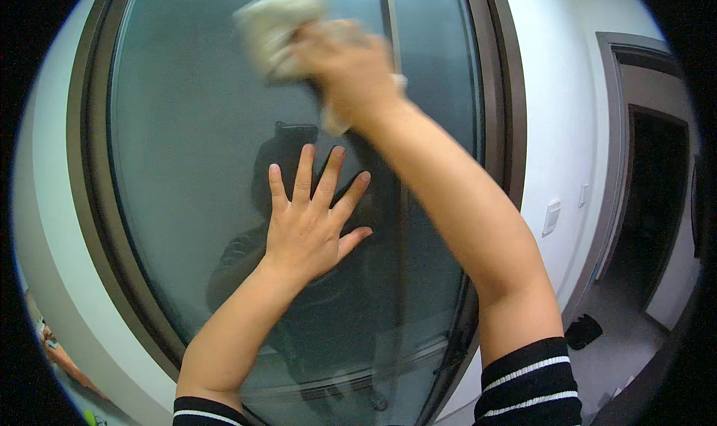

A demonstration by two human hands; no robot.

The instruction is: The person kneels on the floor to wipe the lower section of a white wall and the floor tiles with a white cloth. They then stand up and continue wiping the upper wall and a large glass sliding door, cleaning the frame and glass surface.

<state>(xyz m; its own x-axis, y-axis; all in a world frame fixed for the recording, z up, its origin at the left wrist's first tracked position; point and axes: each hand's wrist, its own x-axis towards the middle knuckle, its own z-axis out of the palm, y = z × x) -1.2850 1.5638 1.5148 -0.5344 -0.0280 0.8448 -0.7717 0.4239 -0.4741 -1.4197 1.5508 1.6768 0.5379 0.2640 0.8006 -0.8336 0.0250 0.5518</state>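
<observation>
A tall dark glass door panel (pixel 172 165) in a brown frame fills the middle of the view. My left hand (pixel 306 217) lies on the glass with its fingers spread, holding nothing. Higher up and to the right, my right hand (pixel 355 75) grips a whitish cloth (pixel 280 34) at the upper part of the glass. Motion blurs the cloth and the right hand, and part of the cloth bunches under the palm. A dim reflection shows in the glass behind my left hand.
The brown door frame (pixel 508 97) borders the glass, with white wall on both sides. A light switch (pixel 551 218) is mounted on the right wall. Beyond it stands a grey-framed doorway (pixel 611 127), with a black object (pixel 583 331) on the floor nearby.
</observation>
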